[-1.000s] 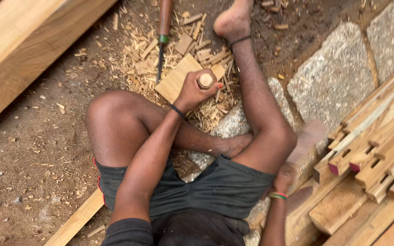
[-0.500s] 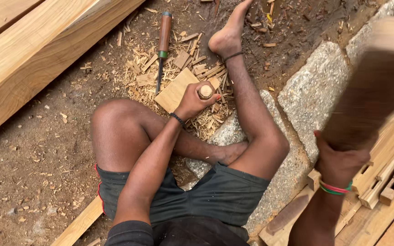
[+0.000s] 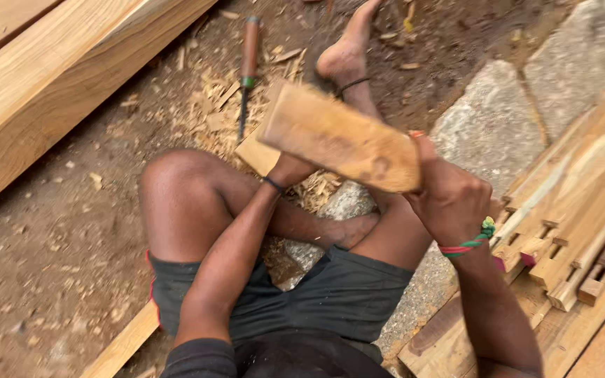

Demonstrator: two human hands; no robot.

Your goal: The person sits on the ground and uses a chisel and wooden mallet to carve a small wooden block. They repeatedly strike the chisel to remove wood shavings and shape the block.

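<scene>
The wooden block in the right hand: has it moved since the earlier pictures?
Yes. The wooden block has swung left from the timber stack, across the stone slab, and is now above the left hand.

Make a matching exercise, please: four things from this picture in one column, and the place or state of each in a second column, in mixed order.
Things:
1. wooden block
2. chisel
3. wristband
4. timber beam

Places or states:
A. lying on the ground among wood chips, untouched
B. red and green, around the right wrist
C. gripped in the right hand, raised over the left hand
D. long and pale, along the upper left

Pairs: 1-C, 2-A, 3-B, 4-D
</scene>
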